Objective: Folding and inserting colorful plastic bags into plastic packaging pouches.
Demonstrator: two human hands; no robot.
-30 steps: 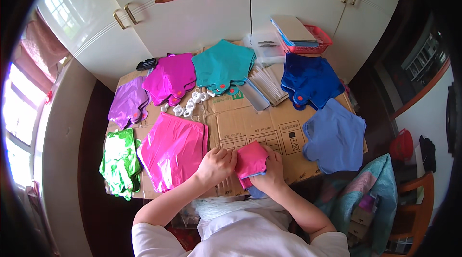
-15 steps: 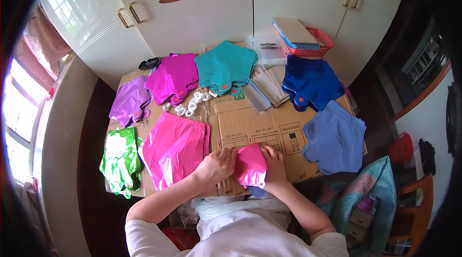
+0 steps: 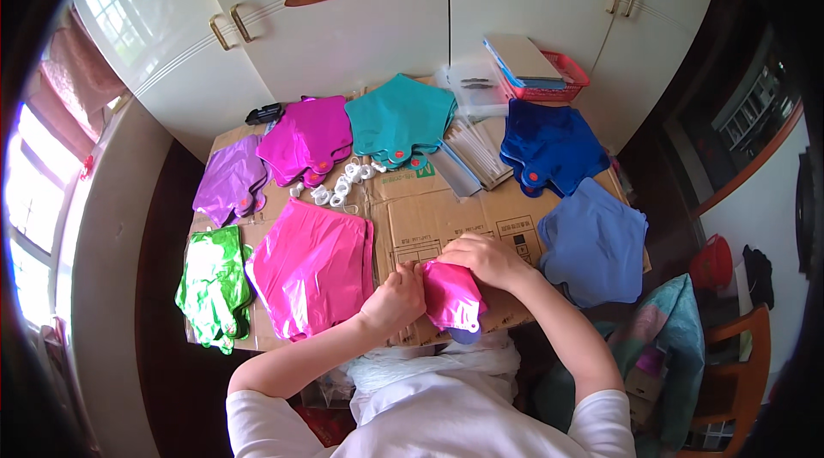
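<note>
At the table's near edge lies a folded pink foil balloon [image 3: 452, 299], a blue-violet piece showing under its lower end. My left hand [image 3: 397, 295] is closed at its left side, fingers curled and the tips partly hidden. Across its far edge reaches my right hand [image 3: 481, 259], fingers bent and pressed together on the foil. Just left of my left hand is a stack of flat pink star-shaped foil balloons [image 3: 313, 269]. A light blue stack of foil balloons [image 3: 592, 243] lies to the right of my right arm.
Brown cardboard [image 3: 412, 209] covers the table. Around it lie teal [image 3: 403, 119], magenta [image 3: 305, 139], purple [image 3: 230, 181], green [image 3: 213, 278] and dark blue [image 3: 554, 145] foil stacks, white ribbon rolls [image 3: 339, 190], white sticks [image 3: 476, 153] and a red basket [image 3: 566, 80].
My right hand has moved from the right side of the folded pink balloon to its far edge. The foil looks more crumpled, and my left hand has stayed nearly in place.
</note>
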